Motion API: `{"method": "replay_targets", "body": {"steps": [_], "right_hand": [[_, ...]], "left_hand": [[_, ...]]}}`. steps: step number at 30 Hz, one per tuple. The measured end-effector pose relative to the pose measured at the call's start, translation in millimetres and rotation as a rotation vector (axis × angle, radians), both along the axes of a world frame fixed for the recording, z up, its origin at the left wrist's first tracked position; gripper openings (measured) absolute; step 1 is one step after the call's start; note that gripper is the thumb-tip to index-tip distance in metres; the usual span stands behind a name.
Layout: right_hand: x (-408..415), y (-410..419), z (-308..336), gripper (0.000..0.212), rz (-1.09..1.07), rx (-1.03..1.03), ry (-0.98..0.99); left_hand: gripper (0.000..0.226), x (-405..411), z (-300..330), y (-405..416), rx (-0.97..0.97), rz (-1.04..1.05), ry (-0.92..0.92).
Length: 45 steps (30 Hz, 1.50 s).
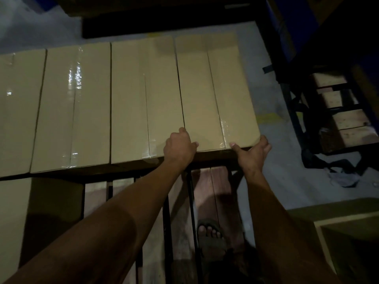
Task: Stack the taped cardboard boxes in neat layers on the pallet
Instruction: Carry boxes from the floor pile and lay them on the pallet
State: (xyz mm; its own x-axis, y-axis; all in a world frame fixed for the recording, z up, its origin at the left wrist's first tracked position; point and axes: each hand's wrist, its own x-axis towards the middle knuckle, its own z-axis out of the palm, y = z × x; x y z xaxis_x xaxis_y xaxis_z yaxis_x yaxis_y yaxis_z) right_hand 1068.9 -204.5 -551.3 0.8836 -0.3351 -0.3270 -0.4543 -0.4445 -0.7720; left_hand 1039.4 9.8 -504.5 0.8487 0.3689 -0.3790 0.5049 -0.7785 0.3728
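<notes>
While both hands, left hand [179,145] and right hand [253,151], grip the rightmost taped box [213,95] by its near edge, four boxes sit in a row on the pallet [207,193]; near slats bare, layer unfinished.

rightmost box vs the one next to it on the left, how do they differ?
The rightmost box has both hands on its near end, left hand and right hand; its neighbour is untouched. The rightmost box sits slightly skewed; its neighbour lies straighter. Both are tan and tape-sealed.
</notes>
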Motion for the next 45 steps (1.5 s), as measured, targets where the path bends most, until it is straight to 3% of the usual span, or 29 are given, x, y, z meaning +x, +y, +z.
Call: {"method": "replay_targets", "body": {"steps": [10, 23, 31, 36, 45], "right_hand": [[-1.4, -1.5, -1.2, 0.101, 0.039, -0.020, -0.019], [-1.0, -1.8, 3.6, 0.113, 0.137, -0.128, 0.079], [-23.0, 12.5, 19.1, 0.088, 0.530, -0.466, 0.207], [-60.9, 41.0, 56.3, 0.072, 0.777, -0.383, 0.213], [-124.6, 95.8, 207.3, 0.061, 0.864, -0.330, 0.037]], "left_hand": [[0.072, -6.5, -4.3, -1.9, -0.032, -0.057, 0.008], [0.070, -8.5, 0.5, -3.6, -0.004, -0.150, 0.047], [0.058, -40.0, 26.0, 29.0, -0.009, -0.168, 0.021], [0.059, -75.8, 66.0, 67.9, -0.017, -0.112, 0.014], [0.057, -162.0, 209.0, 141.2, 0.021, -0.027, -0.070]]}}
